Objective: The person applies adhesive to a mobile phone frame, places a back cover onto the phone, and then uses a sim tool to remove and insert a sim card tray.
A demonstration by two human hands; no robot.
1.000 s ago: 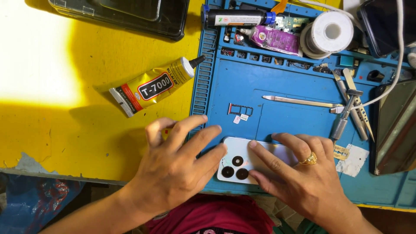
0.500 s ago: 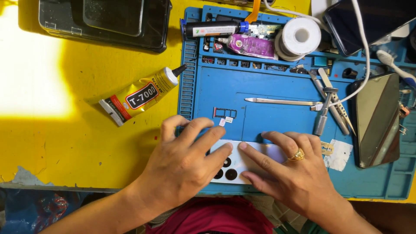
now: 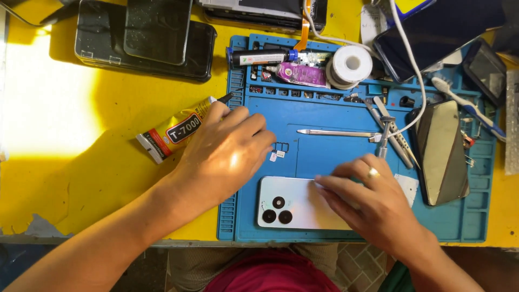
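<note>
A white phone lies back side up on the blue work mat, its three camera lenses at the left end. My right hand rests flat on the phone's right half, a ring on one finger. My left hand is off the phone and hovers over the mat's left edge, fingers slightly apart, its fingertips next to the black nozzle of a yellow glue tube that lies on the yellow table. It holds nothing that I can see.
Tweezers and more metal tools lie on the mat. A tape roll, a pink pouch and a marker-like tube sit at the mat's top. A screen panel lies right; dark phones lie top left.
My left hand has lifted off the phone and moved up and left toward the glue tube. The right hand stays on the phone. The view has shifted.
</note>
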